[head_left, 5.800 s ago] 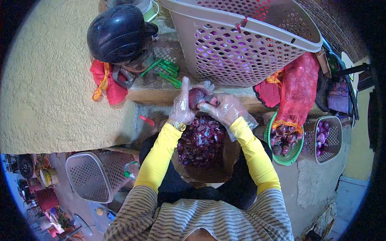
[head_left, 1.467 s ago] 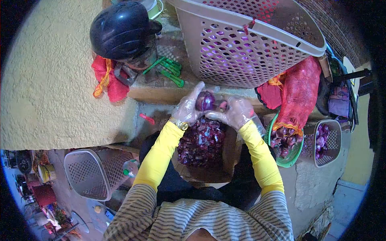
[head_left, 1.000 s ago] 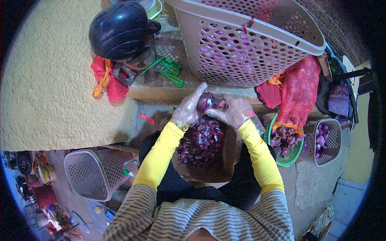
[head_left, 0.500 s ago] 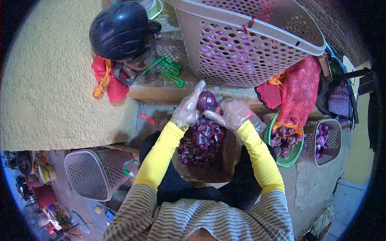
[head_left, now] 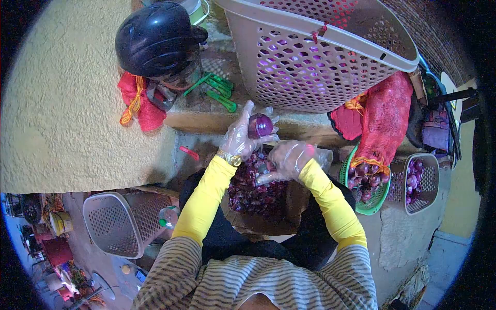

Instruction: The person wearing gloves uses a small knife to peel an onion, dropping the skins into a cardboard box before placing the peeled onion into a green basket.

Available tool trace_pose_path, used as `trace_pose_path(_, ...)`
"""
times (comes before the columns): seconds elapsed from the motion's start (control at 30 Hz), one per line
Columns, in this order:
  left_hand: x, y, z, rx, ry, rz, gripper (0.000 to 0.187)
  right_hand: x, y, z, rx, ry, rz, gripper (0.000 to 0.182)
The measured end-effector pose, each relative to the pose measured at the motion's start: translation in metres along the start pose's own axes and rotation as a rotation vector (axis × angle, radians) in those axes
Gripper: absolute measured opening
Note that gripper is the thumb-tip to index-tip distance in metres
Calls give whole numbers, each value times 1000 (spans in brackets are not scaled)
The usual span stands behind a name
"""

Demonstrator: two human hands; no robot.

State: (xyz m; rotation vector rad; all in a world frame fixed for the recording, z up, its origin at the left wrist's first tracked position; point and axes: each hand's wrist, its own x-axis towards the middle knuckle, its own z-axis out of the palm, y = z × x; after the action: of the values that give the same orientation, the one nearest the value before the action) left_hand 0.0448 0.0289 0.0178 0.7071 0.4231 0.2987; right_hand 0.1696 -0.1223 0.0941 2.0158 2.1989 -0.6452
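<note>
A peeled, glossy purple onion [head_left: 261, 125] rests in my left hand [head_left: 242, 133], the gloved fingers curled around it. My right hand [head_left: 293, 159], lower and to the right, is closed on what looks like a small knife; a bit of its red handle [head_left: 310, 149] shows, and the rest is mostly hidden by the fingers. Both hands wear clear plastic gloves. Beneath them, between my knees, a box [head_left: 268, 223] holds a heap of purple onion skins [head_left: 256, 194]. My right hand is just above these skins, apart from the onion.
Ahead stands a large grey perforated basket [head_left: 320, 77] with onions inside. At right are a red mesh sack [head_left: 385, 116], a green basket [head_left: 369, 209] of onions and a smaller grey basket [head_left: 430, 186]. Left are a black helmet [head_left: 155, 41], green-handled tools [head_left: 222, 93] and another grey basket [head_left: 111, 227].
My right hand has moved down and away from the onion, which it was working at before. My left hand has turned the onion slightly and opened its grip a little.
</note>
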Motion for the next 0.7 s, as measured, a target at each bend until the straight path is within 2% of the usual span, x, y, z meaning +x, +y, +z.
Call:
trace_pose_path(0.07, -25, 18, 26, 1142, 78, 359, 74, 1, 5, 4, 133, 138, -10, 70)
trace_pose_path(0.1, -22, 16, 24, 1142, 79, 360, 74, 2, 5, 2, 132, 138, -11, 70)
trace_pose_path(0.17, -12, 6, 16, 1131, 16, 709, 70, 0, 5, -6, 285, 346, 167, 69)
trace_pose_path(0.33, -14, 8, 24, 1071, -16, 689, 75, -5, 14, -20, 360, 423, 454, 72)
trace_pose_path(0.5, -7, -7, 18, 1117, -23, 751, 72, -2, 21, -9, 394, 475, 439, 76)
trace_pose_path(0.57, 2, -18, 12, 1048, -25, 850, 86, -1, 21, -8, 423, 487, 427, 78)
trace_pose_path(0.6, 5, -26, 10, 1048, -26, 850, 86, -1, 20, -9, 396, 483, 446, 79)
trace_pose_path(0.67, -3, -23, 32, 112, 29, 304, 92, -1, 18, -10, 369, 478, 464, 80)
trace_pose_path(0.7, -6, -18, 31, 113, 29, 304, 92, 0, 18, -10, 361, 456, 483, 80)
